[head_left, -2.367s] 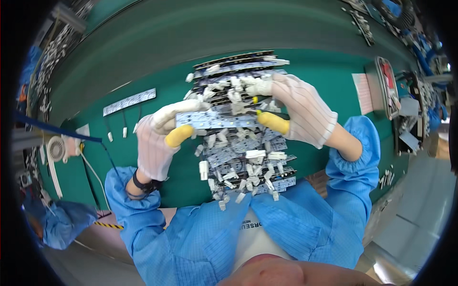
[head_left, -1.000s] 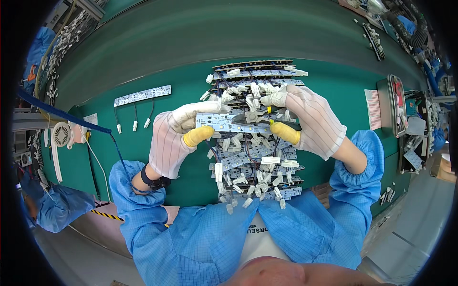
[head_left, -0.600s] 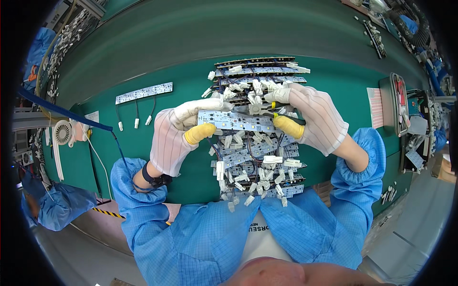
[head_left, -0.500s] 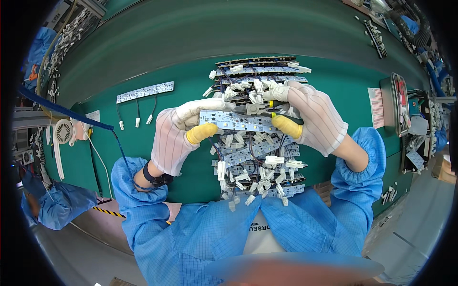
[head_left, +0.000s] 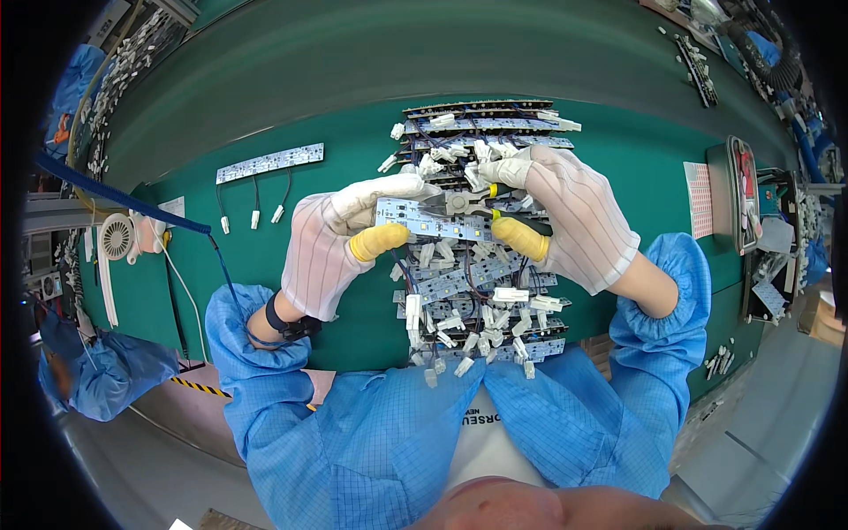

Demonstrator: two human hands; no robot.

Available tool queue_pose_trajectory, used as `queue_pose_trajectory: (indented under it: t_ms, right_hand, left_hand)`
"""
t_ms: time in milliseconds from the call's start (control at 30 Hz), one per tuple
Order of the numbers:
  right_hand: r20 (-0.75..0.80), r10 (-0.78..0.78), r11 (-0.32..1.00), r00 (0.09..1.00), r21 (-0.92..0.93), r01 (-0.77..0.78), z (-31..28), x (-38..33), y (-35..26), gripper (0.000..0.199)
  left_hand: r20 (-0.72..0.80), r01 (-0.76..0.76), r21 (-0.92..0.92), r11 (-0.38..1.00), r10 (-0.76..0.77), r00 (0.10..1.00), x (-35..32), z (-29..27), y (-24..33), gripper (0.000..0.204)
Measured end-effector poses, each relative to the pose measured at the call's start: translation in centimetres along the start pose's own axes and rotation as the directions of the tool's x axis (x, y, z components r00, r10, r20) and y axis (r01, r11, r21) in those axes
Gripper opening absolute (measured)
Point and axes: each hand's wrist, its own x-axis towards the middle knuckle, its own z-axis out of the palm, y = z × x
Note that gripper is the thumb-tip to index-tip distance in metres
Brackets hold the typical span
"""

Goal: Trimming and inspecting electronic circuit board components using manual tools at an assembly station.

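Gloved, with a yellow cot on the thumb, my left hand (head_left: 349,230) is closed on the left end of a white LED circuit board (head_left: 433,227). My right hand (head_left: 561,212), gloved the same way, grips small cutting pliers (head_left: 461,203) with yellow and black handles. The plier jaws lie at the board's upper edge; what is between them is too small to tell. Beneath both hands runs a stack of similar boards (head_left: 459,281) with dark wires and white plug connectors (head_left: 511,295).
One board with three wired plugs (head_left: 269,164) lies apart at the left on the green mat (head_left: 353,159). To the right are a sheet of labels (head_left: 697,199) and a metal tray (head_left: 731,194). A small white fan (head_left: 117,238) stands at the far left, near a blue cord (head_left: 124,208).
The pliers have shifted slightly left and up along the board, with my right hand. My left hand still holds the board's left end, which has moved a little right.
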Motion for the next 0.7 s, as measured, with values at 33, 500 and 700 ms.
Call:
queue_pose_trajectory:
  t_ms: [33, 500, 700]
  right_hand:
    - [0.026, 0.020, 1.000, 0.999, 0.012, -0.021, -0.06, 0.06, 0.00, 0.045]
    - [0.083, 0.036, 0.998, 0.996, 0.044, -0.040, -0.10, 0.35, 0.45, 0.044]
    - [0.094, 0.019, 0.991, 0.995, 0.129, -0.031, 0.13, 0.11, 0.72, 0.043]
  left_hand:
    - [-0.015, -0.009, -0.057, 0.998, 0.008, 1.000, 0.03, 0.18, 0.03, 0.042]
    - [-0.015, 0.017, -0.062, 0.998, -0.018, 1.000, 0.21, 0.27, 0.47, 0.054]
    - [-0.024, -0.052, -0.029, 0.998, 0.051, 0.998, 0.07, 0.22, 0.13, 0.047]
